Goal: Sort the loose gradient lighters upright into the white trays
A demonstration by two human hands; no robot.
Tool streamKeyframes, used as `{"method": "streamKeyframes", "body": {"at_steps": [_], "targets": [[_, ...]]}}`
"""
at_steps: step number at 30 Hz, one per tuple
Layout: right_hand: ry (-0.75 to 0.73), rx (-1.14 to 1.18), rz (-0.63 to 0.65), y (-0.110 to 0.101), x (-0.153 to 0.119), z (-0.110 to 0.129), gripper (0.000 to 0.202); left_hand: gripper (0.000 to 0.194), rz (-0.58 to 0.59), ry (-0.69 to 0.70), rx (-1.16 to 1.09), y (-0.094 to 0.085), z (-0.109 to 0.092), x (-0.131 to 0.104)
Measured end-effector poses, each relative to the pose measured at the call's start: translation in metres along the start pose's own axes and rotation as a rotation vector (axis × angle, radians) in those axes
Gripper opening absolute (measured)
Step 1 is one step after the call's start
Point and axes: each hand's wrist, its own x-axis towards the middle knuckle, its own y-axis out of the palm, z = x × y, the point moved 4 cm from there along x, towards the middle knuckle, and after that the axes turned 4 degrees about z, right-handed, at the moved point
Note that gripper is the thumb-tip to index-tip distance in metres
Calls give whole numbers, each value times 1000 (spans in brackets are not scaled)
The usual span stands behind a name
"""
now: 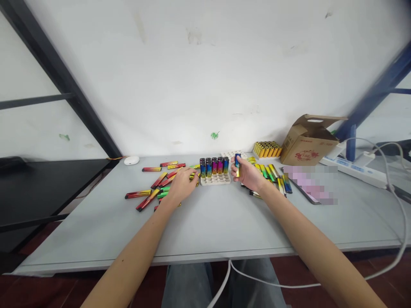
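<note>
My right hand [248,173] grips a blue-and-gold lighter [237,160] upright, just right of a white tray [215,181] with round holes. Lighters in blue, purple and gold [214,167] stand in the tray's back rows, while the front holes show bare. To the tray's left, my left hand [184,185] has its fingers curled round a gold lighter [193,176], partly hidden by the fingers. Red, gold and green lighters [148,199] lie loose around and under that hand. More loose lighters in yellow, green and blue [269,172] lie beyond my right hand, some covered by it.
Behind my right hand is a second white tray [228,153]. A tray filled with yellow lighters [267,149] stands by an open cardboard box [308,143]. A phone-like slab [305,186], a power strip [356,170] with cables and a small white case [131,160] are also on the table.
</note>
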Motion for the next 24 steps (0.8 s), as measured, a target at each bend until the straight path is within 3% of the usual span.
{"method": "streamKeyframes", "body": {"at_steps": [7, 12, 24], "targets": [[46, 46, -42, 0, 1, -1, 39, 25, 9, -13, -3, -1, -1, -1], [92, 56, -103, 0, 4, -9, 34, 25, 13, -20, 4, 0, -2, 0], [99, 39, -97, 6, 9, -16, 23, 28, 32, -30, 17, 1, 0, 0]]}}
